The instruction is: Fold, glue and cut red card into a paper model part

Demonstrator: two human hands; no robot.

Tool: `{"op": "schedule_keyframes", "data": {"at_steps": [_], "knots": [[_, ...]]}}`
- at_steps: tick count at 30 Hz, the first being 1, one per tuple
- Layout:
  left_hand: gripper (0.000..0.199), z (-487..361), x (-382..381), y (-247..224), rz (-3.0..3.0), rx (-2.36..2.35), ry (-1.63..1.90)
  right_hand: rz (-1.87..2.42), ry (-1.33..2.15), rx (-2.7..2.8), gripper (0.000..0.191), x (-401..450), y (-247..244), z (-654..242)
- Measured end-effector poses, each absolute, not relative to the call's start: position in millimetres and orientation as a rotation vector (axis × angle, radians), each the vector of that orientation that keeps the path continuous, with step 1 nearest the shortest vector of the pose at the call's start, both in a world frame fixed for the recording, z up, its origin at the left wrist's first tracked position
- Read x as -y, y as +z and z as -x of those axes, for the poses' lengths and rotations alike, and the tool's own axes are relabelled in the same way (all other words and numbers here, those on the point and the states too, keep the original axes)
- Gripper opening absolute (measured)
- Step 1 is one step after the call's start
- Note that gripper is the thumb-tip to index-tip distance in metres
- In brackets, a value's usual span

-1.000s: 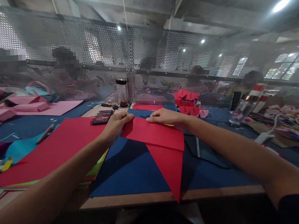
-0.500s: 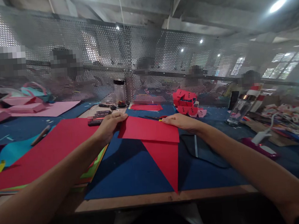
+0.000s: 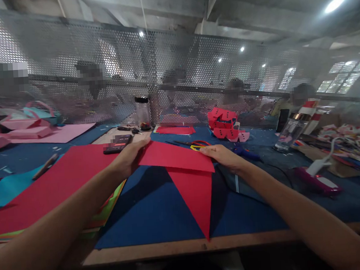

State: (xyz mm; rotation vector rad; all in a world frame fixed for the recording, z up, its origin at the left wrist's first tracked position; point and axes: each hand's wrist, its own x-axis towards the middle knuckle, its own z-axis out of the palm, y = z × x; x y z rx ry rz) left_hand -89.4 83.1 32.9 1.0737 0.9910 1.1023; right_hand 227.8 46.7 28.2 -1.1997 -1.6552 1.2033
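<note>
A folded sheet of red paper [image 3: 177,158] is held up above the blue table mat, a pointed flap of it hanging down toward the table's front edge. My left hand [image 3: 132,155] grips its upper left corner. At the upper right corner, my right hand [image 3: 220,155] pinches the paper between thumb and fingers. Just behind the paper lie scissors [image 3: 197,145] with yellow and red handles. A blue tool [image 3: 245,152] rests to the right of my right hand.
Large red sheets [image 3: 56,180] lie at left, with a phone [image 3: 117,144] behind them. Farther back stand a jar [image 3: 143,113] and red paper pieces [image 3: 224,123]. At right are a glass bottle [image 3: 292,131] and a purple device [image 3: 317,181] with a cable.
The red paper has shifted slightly left with both hands, and its hanging tip is lower in view. More of the scissors' handles and the blue tool now show.
</note>
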Motion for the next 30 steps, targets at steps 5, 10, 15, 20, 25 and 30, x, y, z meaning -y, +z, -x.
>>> {"op": "schedule_keyframes", "data": {"at_steps": [5,10,15,20,25,30], "knots": [[0.046,88.6,-81.0,36.3,-1.017,-0.877,1.091,1.124,1.292,1.428,0.044,-48.2,20.4,-232.6],[0.056,77.4,-76.4,28.7,-1.003,-0.712,0.973,1.062,1.389,1.196,0.036,-47.2,16.8,-228.6],[0.062,69.8,-71.1,20.5,-1.135,-0.647,0.925,1.041,1.482,1.101,0.032,-45.8,14.1,-221.4],[0.049,67.1,-63.8,18.2,-1.220,-0.690,0.866,1.053,1.468,1.128,0.036,-41.7,11.5,-216.6],[0.032,59.4,-58.7,10.9,-1.244,-0.913,0.904,1.048,1.294,1.405,0.038,-40.1,7.6,-213.8],[0.034,57.9,-57.2,14.4,-1.230,-0.947,0.961,1.165,0.876,1.618,0.042,-37.7,15.1,-214.6]]}}
